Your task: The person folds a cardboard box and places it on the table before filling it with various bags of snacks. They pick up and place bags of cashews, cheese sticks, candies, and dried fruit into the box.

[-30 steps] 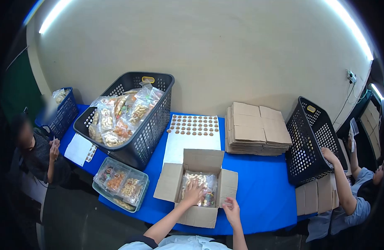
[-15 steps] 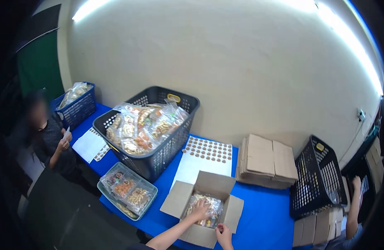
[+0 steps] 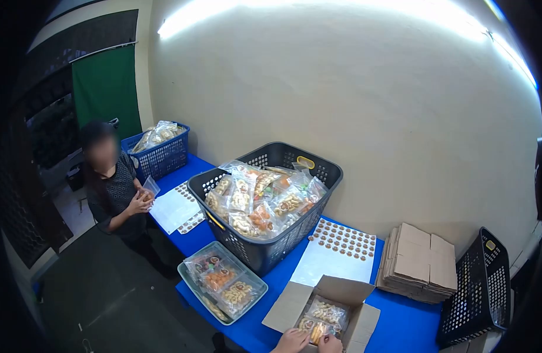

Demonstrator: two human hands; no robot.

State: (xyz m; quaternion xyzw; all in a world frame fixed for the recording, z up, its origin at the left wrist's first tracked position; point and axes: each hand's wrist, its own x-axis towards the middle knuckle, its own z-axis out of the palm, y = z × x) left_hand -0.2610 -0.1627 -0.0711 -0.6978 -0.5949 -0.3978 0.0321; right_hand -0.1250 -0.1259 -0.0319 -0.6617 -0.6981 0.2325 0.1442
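Observation:
An open cardboard box (image 3: 368,322) stands at the front of the blue table, flaps folded outward. Inside lie clear snack packets (image 3: 331,312) of pale, nut-like pieces. Over the box's near side is a clear snack packet with orange pieces (image 3: 318,333), bearing a round brown sticker. My left hand (image 3: 292,341) grips its left side, fingers closed. At its right, my right hand (image 3: 330,344) has curled fingers pinching the plastic; the exact fingertip contact is small and partly hidden. Both wrists run off the bottom edge.
Left of the box sits a green tray (image 3: 191,276) of packets, behind it a black basket (image 3: 253,253) heaped with more. A sticker sheet (image 3: 324,259), stacked flat cartons (image 3: 421,259) and another black basket (image 3: 477,294) stand rightward. A co-worker (image 3: 115,200) holds a packet beside a blue basket (image 3: 162,162).
The view has swung right-to-left, bringing the co-worker further in. My left hand has left the packets inside the box; both hands now meet at a packet by its near side.

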